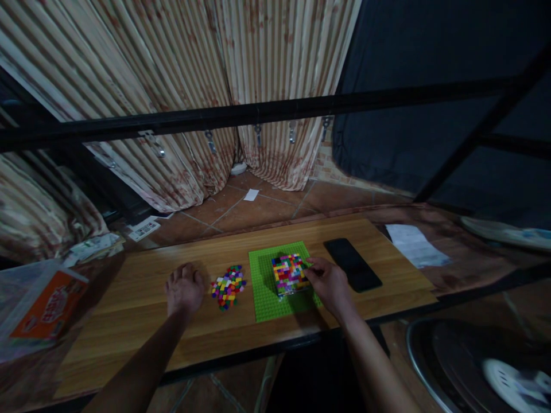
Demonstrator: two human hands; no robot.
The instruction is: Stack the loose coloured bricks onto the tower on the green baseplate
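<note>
Green plate (263,287), block (289,276) near its right edge. Right hand (329,284) at block, fingers narrow — can't tell if gripping anything. Left hand (185,288) loosely spread beside loose bricks (228,287) — better bracing block, pressing square.

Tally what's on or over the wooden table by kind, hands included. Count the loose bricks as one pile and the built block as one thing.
Green baseplate: 1
Built brick block: 1
Loose brick pile: 1
Flat black slab: 1
Hands: 2 (left hand, right hand)
Total: 6
</note>
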